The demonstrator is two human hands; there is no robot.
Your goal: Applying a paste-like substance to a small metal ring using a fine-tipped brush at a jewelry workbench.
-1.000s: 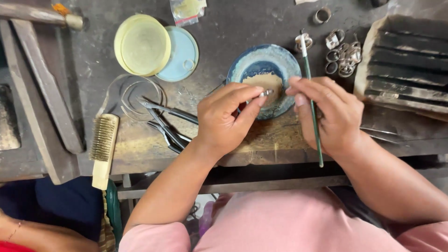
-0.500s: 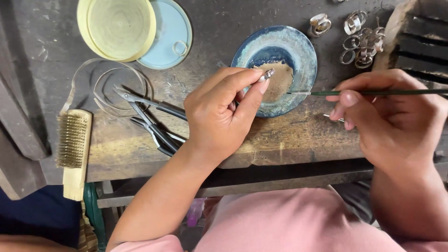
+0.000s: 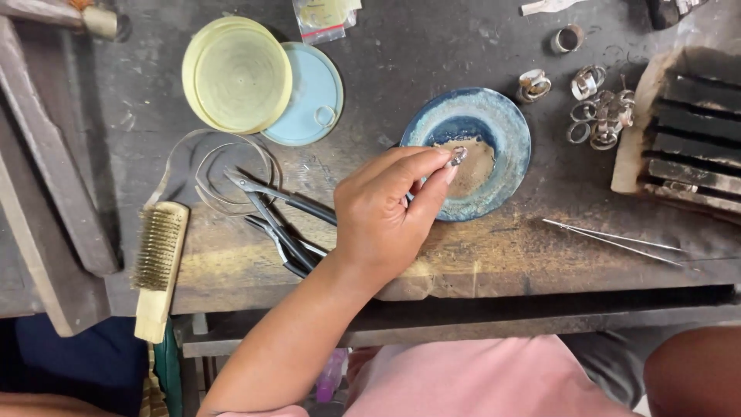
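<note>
So, left hand pinching small silver ring at fingertips, held right over blue dish with tan paste inside. Right hand out of frame, can't tell its state. Looks like coating/dipping step on ring. Next move probably needs tool: tweezers lie well apart on bench, more rings waiting beyond dish.

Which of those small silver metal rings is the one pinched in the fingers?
The small silver ring pinched in the left hand, over the blue ceramic dish. The other rings lie loose on the dark workbench to the dish's right, untouched.
</note>
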